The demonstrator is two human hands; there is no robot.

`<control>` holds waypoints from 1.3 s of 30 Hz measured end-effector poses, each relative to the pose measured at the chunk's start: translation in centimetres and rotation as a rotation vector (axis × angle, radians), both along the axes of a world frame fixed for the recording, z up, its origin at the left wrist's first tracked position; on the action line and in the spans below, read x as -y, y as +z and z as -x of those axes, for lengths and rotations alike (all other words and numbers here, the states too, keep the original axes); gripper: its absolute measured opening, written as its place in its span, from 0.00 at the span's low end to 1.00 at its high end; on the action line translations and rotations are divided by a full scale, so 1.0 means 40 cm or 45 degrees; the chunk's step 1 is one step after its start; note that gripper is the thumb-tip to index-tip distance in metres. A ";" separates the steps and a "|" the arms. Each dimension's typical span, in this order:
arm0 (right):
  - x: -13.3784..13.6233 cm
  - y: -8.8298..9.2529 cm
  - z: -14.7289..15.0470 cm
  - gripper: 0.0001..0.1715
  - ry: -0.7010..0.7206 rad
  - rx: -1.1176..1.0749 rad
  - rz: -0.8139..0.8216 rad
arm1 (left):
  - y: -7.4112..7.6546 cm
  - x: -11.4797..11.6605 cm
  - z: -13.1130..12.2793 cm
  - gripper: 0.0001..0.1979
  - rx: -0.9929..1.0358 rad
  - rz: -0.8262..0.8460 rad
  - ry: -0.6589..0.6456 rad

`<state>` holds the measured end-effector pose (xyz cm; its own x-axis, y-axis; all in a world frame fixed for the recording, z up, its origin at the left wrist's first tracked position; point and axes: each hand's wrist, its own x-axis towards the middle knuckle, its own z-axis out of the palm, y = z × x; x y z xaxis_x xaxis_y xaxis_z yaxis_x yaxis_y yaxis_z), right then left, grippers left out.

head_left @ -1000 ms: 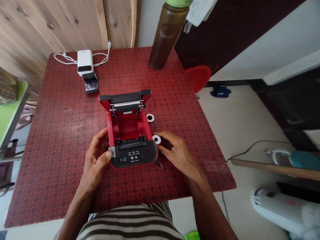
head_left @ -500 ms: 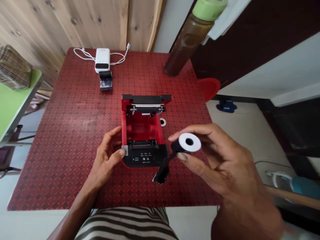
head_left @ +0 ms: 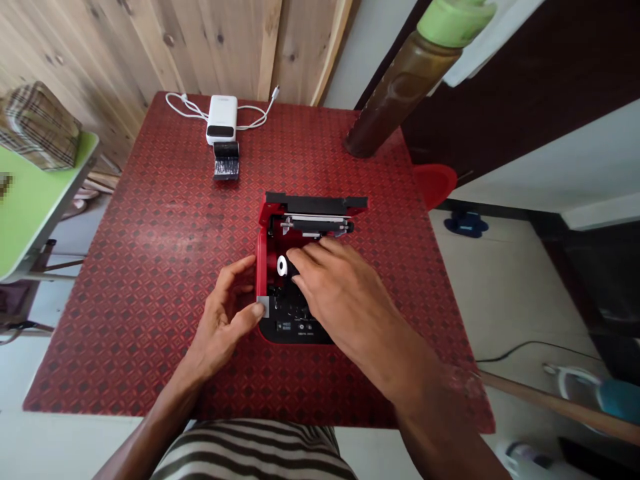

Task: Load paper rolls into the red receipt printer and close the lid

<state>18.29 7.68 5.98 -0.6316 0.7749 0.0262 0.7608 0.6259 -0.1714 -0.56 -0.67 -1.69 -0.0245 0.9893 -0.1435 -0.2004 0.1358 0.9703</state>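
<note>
A red and black label printer (head_left: 263,270) stands on the table with its lid (head_left: 315,202) raised. My left hand (head_left: 227,313) steadies its left side, the thumb on the grey front corner and the fingers along the red wall. Inside the open bay, my right hand (head_left: 340,287) pinches a small roll of black paper (head_left: 283,265) from above. Only the roll's white end with its dark core hole shows clearly; my fingers cover most of the rest. The right part of the printer is hidden beneath my right hand.
The red patterned table (head_left: 150,300) bears a white power bank (head_left: 222,120) with a white cable at the back, and a black curled strip (head_left: 227,161) before it. A tall brown bottle (head_left: 400,93) with a green lid stands back right. A green table (head_left: 30,213) is at left.
My right hand has carried the roll left and down into the printer's open bay. My left hand stays on the printer. The white ring right of the printer is now hidden.
</note>
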 end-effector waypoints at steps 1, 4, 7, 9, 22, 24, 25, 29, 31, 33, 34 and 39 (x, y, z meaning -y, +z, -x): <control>-0.008 0.001 0.010 0.16 0.005 0.035 0.010 | -0.001 0.000 0.000 0.32 0.001 -0.003 -0.004; -0.041 0.005 0.036 0.16 -0.005 0.141 0.111 | -0.004 0.001 0.001 0.33 0.018 -0.010 -0.024; -0.070 -0.001 0.051 0.16 -0.037 0.224 0.213 | -0.005 0.001 0.000 0.34 0.047 0.003 -0.032; -0.080 -0.009 0.053 0.16 -0.040 0.231 0.226 | -0.005 0.001 -0.001 0.34 0.059 0.012 -0.031; -0.056 -0.032 0.021 0.22 -0.011 -0.056 0.222 | -0.003 0.003 0.001 0.34 0.033 0.020 -0.026; -0.040 -0.021 -0.004 0.28 0.000 -0.220 0.228 | -0.002 0.002 0.001 0.34 0.038 0.023 -0.027; -0.032 -0.012 -0.020 0.30 0.007 -0.291 0.239 | -0.001 0.002 0.001 0.34 0.036 0.022 -0.026; -0.015 0.023 -0.081 0.25 0.155 -0.441 0.305 | 0.000 0.002 0.002 0.34 -0.015 0.017 -0.016; -0.015 0.028 -0.098 0.22 0.205 -0.471 0.300 | -0.001 0.003 0.002 0.34 -0.030 0.015 -0.010; -0.020 0.022 -0.099 0.20 0.224 -0.480 0.287 | -0.002 0.003 0.002 0.34 -0.027 0.014 -0.005; -0.022 0.017 -0.096 0.19 0.236 -0.485 0.276 | -0.002 0.003 0.002 0.34 -0.021 0.013 -0.005; -0.024 -0.008 -0.071 0.15 0.277 -0.476 0.226 | 0.007 0.005 0.003 0.34 0.007 0.035 -0.011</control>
<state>21.11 8.63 5.66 -0.7525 0.6383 0.1619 0.4806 0.7004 -0.5277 -0.68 -0.86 -1.40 -0.0154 0.9852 -0.1706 -0.2047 0.1639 0.9650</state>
